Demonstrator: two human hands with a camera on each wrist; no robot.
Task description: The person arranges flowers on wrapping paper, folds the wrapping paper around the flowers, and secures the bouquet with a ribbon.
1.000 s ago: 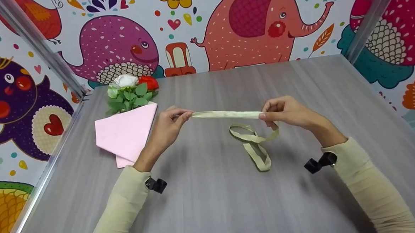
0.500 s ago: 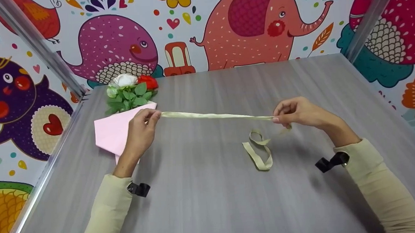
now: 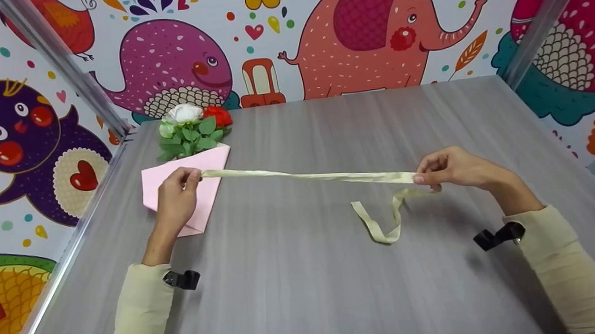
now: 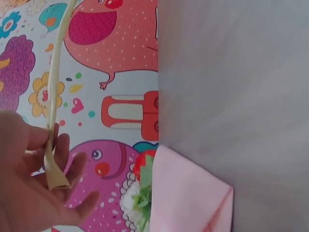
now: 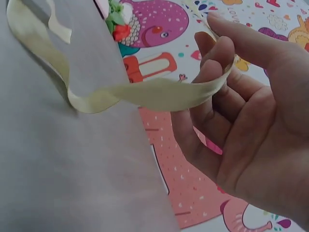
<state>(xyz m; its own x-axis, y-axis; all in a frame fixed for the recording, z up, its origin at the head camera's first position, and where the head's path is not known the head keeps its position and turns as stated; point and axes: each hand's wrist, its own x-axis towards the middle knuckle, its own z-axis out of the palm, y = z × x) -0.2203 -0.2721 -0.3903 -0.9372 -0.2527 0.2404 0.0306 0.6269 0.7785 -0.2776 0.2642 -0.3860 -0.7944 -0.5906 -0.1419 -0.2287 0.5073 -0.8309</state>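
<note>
Ribbon [image 3: 328, 176] runs taut between the pinching left hand [image 3: 176, 199] and right hand [image 3: 458, 167]; that span looks straightened, while a slack tail [image 3: 369, 225] below the right fingers [image 3: 431, 160] seems left to do. Pink-wrapped rose bouquet [image 3: 208, 160], behind the left fingers [image 3: 181, 173], shows no tie.

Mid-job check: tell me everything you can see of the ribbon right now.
The ribbon is a long, narrow, pale yellow-green strip that looks like thin, slightly shiny fabric. The left hand pinches it near one end, whose short tip shows past the grip in the left wrist view. It stretches almost straight, with slight twists, to the right hand, which pinches it too. Beyond that, the slack falls in loose curves and appears to rest on the grey table.
</note>
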